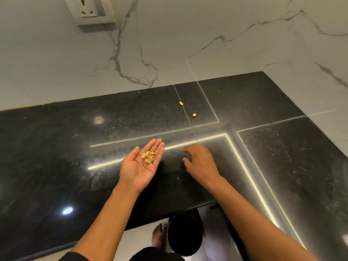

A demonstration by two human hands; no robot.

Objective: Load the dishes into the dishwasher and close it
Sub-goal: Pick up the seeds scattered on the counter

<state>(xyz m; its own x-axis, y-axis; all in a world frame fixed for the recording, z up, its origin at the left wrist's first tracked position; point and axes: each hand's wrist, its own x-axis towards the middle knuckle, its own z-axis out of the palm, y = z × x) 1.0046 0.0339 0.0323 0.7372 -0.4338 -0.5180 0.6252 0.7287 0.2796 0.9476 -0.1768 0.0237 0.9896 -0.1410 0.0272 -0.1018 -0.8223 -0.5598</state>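
My left hand [142, 166] lies palm up over the black granite counter [66, 147], cupping several tan nut shells [148, 157]. To its right, my right hand [200, 162] hovers palm down above the counter, fingers loosely curled and apart, with nothing visible in it. Two more shells lie farther back on the counter: one shell [181, 103] near the wall and another shell [194, 115] a little closer. No dishes are in view, and no dishwasher can be told for sure.
A white marble-look wall [169, 44] rises behind the counter, with a power socket [92, 10] at the upper left. Below the counter's front edge I see a bare foot [159, 234], a round dark object [185, 234] and a pale shiny surface [220, 238].
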